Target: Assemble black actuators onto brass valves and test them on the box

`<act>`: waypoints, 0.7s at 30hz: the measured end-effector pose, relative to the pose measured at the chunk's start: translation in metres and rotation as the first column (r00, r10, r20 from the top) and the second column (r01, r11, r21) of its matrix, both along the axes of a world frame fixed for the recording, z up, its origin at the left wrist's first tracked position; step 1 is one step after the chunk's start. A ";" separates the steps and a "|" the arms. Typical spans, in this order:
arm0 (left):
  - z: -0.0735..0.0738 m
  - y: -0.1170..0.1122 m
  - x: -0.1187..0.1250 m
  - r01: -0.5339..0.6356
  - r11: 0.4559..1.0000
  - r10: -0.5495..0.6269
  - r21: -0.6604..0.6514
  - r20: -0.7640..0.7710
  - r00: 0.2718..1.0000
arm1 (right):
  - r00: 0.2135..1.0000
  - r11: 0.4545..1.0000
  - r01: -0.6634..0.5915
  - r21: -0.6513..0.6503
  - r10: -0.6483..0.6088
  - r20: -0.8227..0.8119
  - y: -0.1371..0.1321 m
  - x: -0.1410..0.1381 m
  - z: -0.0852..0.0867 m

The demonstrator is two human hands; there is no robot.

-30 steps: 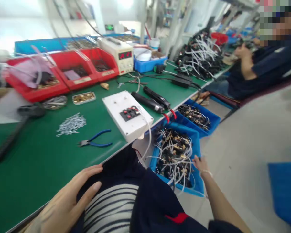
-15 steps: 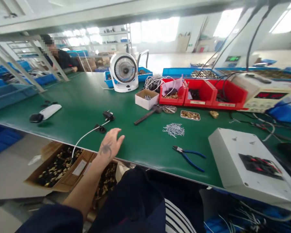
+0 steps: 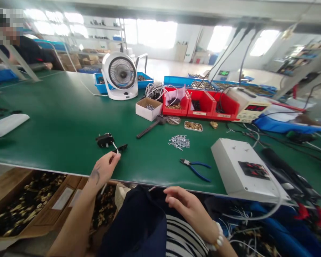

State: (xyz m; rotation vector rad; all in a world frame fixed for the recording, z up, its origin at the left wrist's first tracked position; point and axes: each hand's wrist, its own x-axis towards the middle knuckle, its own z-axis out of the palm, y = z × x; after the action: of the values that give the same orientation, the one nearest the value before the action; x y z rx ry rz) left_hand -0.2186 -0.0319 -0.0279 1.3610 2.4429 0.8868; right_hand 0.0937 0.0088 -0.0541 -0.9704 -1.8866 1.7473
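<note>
My left hand (image 3: 105, 167) is at the front of the green bench, thumb and fingers pinched round a white cable (image 3: 116, 146). Just beyond the fingertips, the cable runs to a small black fitting (image 3: 105, 140) lying on the bench. A flat black piece (image 3: 122, 147) shows beside the fingers. Over my lap, below the bench edge, my right hand (image 3: 186, 204) hangs with loosely bent fingers apart and nothing visible in it. Blue-handled cutting pliers (image 3: 196, 168) rest on the bench beyond it, near a pile of small silvery metal pins (image 3: 179, 141).
A white fan (image 3: 121, 76) stands at the back, left of red bins (image 3: 200, 105). A dark bar-shaped tool (image 3: 149, 127) lies mid-bench. To the right sits a grey box (image 3: 246, 171). Cartons of dark and brass parts (image 3: 29, 200) are under the front edge. Another person is at far left.
My left hand has closed on the white cable, and the black fitting has shifted with it. My right hand has come into view at the lower middle. The view has turned right.
</note>
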 end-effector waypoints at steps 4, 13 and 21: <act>0.010 -0.002 0.053 0.183 0.978 -0.196 0.097 0.154 0.968 | 0.990 0.992 0.025 -0.127 -0.042 -0.136 -0.004 -0.011 -0.001; 0.033 -0.025 0.134 0.657 0.589 -0.807 0.470 0.300 0.509 | 0.811 0.751 0.010 -0.660 -0.392 -0.434 -0.014 -0.012 0.008; 0.016 -0.023 0.190 0.978 0.128 -0.968 0.163 0.236 0.087 | 0.434 0.708 0.106 -0.698 -0.665 -0.608 -0.016 0.062 0.030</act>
State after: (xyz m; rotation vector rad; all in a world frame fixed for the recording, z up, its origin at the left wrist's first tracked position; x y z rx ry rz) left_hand -0.0288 -0.0550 -0.0115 2.1268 0.7490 0.5162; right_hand 0.1561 -0.0070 -0.0241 -0.4806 -0.4165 1.9390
